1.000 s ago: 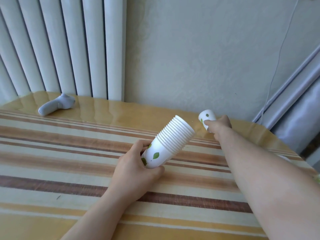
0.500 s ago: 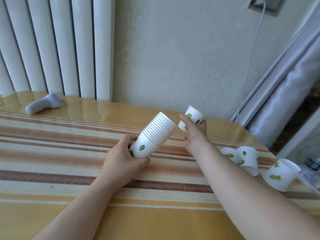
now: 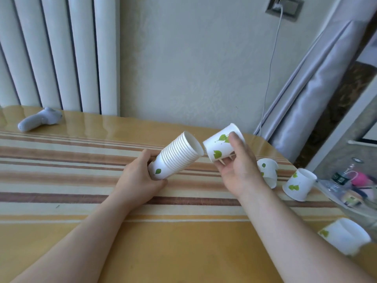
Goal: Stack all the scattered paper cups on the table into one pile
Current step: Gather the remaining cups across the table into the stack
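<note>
My left hand (image 3: 138, 178) grips the base of a tilted stack of white paper cups (image 3: 177, 155) with green leaf prints, its open mouth facing up and right. My right hand (image 3: 236, 170) holds a single paper cup (image 3: 219, 146) just right of the stack's mouth, its bottom end turned toward the mouth. Three loose cups lie on the striped table (image 3: 81, 193) to the right: one (image 3: 268, 170) partly behind my right wrist, one (image 3: 298, 186) on its side, one (image 3: 344, 235) near the right front edge.
A grey handheld controller (image 3: 38, 119) lies at the table's back left, in front of a white radiator (image 3: 57, 52). A clear container (image 3: 350, 193) with bottles and small items sits at the right edge. A cable hangs from a wall socket (image 3: 284, 7) beside a curtain.
My right hand lifted the single cup from the table's far edge and brought it back to the stack's mouth. The view shifted right, revealing more loose cups.
</note>
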Demonstrator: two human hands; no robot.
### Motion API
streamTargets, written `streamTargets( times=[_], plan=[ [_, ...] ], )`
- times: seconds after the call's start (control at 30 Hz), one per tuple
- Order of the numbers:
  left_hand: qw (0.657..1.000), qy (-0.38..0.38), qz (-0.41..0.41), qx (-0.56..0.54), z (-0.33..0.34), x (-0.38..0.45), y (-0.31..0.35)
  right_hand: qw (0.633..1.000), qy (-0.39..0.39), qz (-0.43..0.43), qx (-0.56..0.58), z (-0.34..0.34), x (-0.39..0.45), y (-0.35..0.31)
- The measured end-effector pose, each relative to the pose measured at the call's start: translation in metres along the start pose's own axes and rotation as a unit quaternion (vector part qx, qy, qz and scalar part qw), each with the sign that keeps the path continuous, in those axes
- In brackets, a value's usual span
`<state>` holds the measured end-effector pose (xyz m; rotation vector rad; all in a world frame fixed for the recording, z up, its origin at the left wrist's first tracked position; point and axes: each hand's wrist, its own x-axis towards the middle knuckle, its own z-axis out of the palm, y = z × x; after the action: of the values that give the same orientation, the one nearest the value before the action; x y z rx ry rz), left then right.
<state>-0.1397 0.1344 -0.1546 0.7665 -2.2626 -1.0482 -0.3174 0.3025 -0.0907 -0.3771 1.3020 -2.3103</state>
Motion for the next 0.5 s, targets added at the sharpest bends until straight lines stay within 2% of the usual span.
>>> streamTargets(
  times=[0.2, 0.3, 0.5],
  plan=[
    [0.998, -0.011, 0.039, 0.040, 0.003, -0.006, 0.004, 0.996, -0.039, -0.007, -0.076, -0.005, -0.017, 0.004],
    [0.997, -0.027, 0.042, 0.054, 0.005, -0.008, 0.008, 0.979, -0.063, -0.051, -0.188, -0.015, -0.018, 0.013],
    [0.996, -0.054, 0.047, 0.050, 0.010, -0.013, 0.014, 0.953, -0.106, -0.056, -0.278, -0.046, -0.031, 0.014]
  ],
)
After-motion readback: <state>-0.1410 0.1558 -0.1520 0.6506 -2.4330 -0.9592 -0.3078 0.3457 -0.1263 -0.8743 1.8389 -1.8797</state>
